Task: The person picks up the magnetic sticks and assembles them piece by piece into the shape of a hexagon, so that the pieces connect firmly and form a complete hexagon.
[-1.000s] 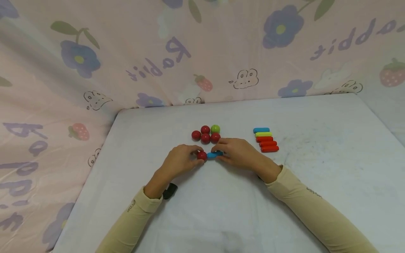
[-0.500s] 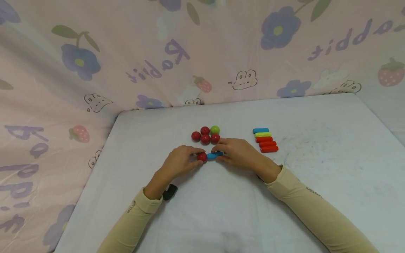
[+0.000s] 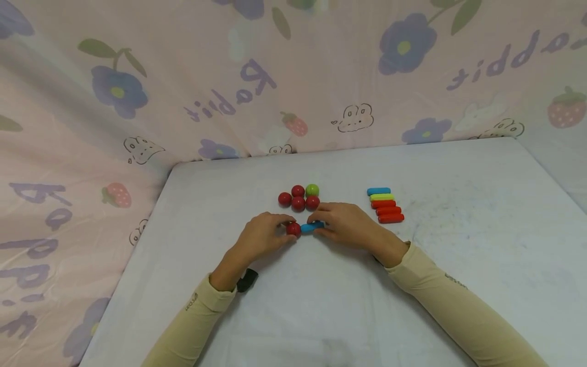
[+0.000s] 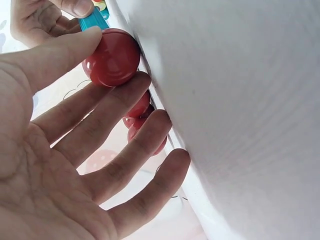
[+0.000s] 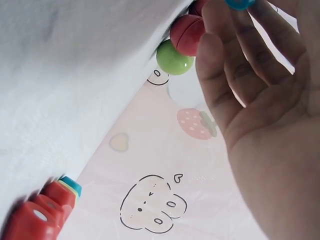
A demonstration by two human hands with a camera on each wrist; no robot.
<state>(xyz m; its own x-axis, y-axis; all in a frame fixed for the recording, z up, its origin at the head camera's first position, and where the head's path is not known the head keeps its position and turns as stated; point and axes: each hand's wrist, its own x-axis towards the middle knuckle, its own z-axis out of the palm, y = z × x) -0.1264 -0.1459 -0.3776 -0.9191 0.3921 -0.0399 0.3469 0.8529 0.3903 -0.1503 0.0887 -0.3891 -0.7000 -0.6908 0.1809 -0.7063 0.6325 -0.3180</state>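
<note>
My left hand (image 3: 261, 235) pinches a red ball (image 3: 293, 230) between thumb and fingers on the white table (image 3: 321, 316). In the left wrist view the thumb and a finger hold that ball (image 4: 114, 57), while the other fingers of the hand (image 4: 75, 150) spread loosely. My right hand (image 3: 348, 224) pinches a blue stick (image 3: 312, 227), whose left end meets the ball. The stick's end (image 5: 240, 3) shows at the top of the right wrist view, above the hand (image 5: 270, 115).
Just behind the hands sit several red balls (image 3: 298, 204) and one green ball (image 3: 312, 190). Off to the right lies a column of short sticks: blue (image 3: 378, 191), yellow (image 3: 382, 197) and several red (image 3: 389, 210). A patterned pink cloth (image 3: 312, 76) rises behind the table.
Both hands keep their hold, with the red ball and blue stick end to end. The whole head view has shifted slightly down.
</note>
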